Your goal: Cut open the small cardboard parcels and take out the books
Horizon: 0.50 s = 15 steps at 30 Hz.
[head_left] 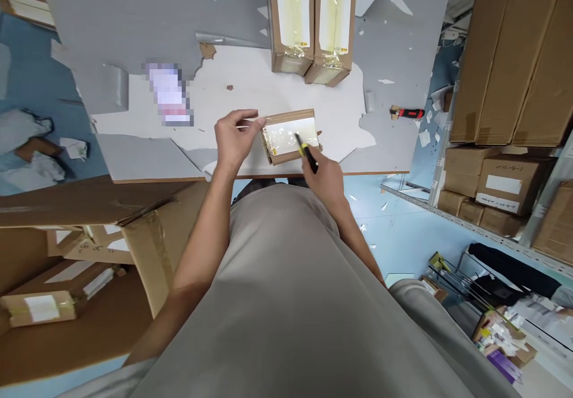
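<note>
Surface (134,16) grey, sheet-like covering torn back to a ragged white patch; large carton (154,249) lower left, brown corrugated walls, open, boxes inside; two oblong boxes (293,19) beyond the work spot, side by side, both closed, white panels under glossy, yellowish, wrinkled tape, so they read as sealed; small box (284,137) lies near the surface's front edge, between both grips, a bit askew; flat rectangular cardboard, white panel on top, shiny crinkled tape over the left end; judged barely started: top is shut, no lifted flap shows, any slit is too fine to tell; the taped top looks like the part left to deal with; left grip (237,138) has bent fingers, thumb at the box's left corner, can't tell if it pinches or only steadies; right grip (324,180) is wrapped around a black-and-yellow cutter (310,158), slim, its tip over the white panel, contact unclear; phone-like slab (169,93) at left, pixelated; red-and-black cutter (410,113) lies at right, well apart; brown scrap (230,87) on the white patch, small, irregular.
</note>
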Tool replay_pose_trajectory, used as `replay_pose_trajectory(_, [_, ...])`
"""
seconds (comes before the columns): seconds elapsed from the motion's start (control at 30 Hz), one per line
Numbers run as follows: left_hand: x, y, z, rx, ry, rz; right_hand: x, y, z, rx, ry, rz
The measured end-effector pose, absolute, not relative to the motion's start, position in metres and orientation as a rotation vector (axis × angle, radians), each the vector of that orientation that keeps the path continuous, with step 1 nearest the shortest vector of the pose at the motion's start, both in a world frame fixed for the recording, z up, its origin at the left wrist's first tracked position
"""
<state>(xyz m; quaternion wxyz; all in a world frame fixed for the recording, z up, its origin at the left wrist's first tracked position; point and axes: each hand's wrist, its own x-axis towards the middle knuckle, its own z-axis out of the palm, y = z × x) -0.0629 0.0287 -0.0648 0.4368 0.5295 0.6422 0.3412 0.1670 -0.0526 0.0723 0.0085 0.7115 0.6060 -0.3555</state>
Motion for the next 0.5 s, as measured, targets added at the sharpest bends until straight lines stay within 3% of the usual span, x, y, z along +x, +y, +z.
replay_pose_trajectory(0.17, [-0.027, 0.014, -0.04, 1.748, 1.547, 0.74, 0.214, -0.056, 0.038, 2.524, 1.933, -1.079])
replay_pose_trajectory(0.3, [0.017, 0.007, -0.032, 1.993, 1.314, 0.559, 0.226, -0.054, 0.028, 2.487, 1.998, -1.118])
replay_pose_trajectory(0.5, [0.033, -0.001, -0.042, 2.032, 1.334, 0.496, 0.228, -0.046, 0.019, 2.406, 1.977, -1.184])
